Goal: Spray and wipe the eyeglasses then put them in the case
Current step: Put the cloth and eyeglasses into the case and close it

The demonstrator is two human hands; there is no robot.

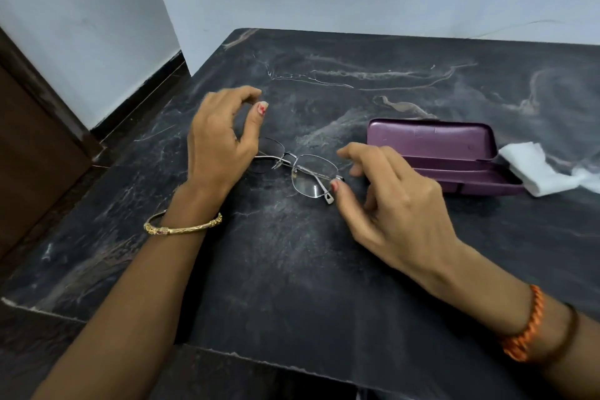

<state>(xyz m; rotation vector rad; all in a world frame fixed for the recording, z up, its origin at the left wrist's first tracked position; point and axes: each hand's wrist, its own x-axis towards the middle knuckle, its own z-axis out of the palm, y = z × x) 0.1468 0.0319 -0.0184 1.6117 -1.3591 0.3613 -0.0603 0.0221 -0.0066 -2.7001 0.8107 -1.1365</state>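
Observation:
Thin metal-framed eyeglasses lie on the black marble table, lenses toward me. My left hand hovers over their left end with fingers curled and apart, hiding part of the left lens and holding nothing. My right hand is at the right end; its thumb tip touches the frame by the hinge and the other fingers are spread above it. A purple hard case stands open just right of my right hand. A crumpled white wiping cloth lies against the case's right end.
The table's left edge drops to a dark floor and a brown door. A pale wall runs behind the table. No spray bottle is in view. Bare marble lies in front of the glasses, toward me.

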